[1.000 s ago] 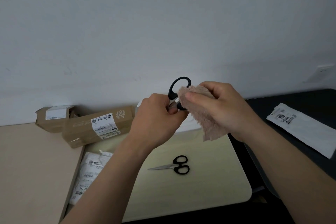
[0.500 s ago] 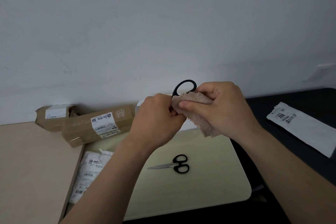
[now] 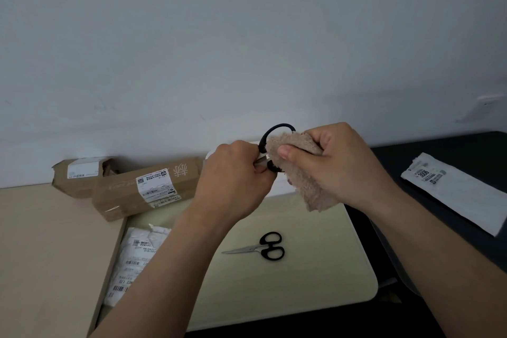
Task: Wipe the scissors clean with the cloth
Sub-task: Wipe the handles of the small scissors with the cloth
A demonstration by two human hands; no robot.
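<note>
Poking from the left hand's (image 3: 233,181) grip, scissors (image 3: 277,126) touch the cloth (image 3: 304,173).

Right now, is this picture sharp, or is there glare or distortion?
Head view: soft even light, no glare, faint shadows. Spare scissors on the board are crisp; the held scissors and beige cloth look slightly soft. The foot of the wall slopes: the camera is tilted.

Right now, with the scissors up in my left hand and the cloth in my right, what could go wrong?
1. Your left hand seems to grip the black-handled scissors by the blades, so a hard rub from the cloth in your right hand could cut your fingers.
2. They are held in the air; a slip could drop them onto the second scissors on the pale tabletop.
</note>
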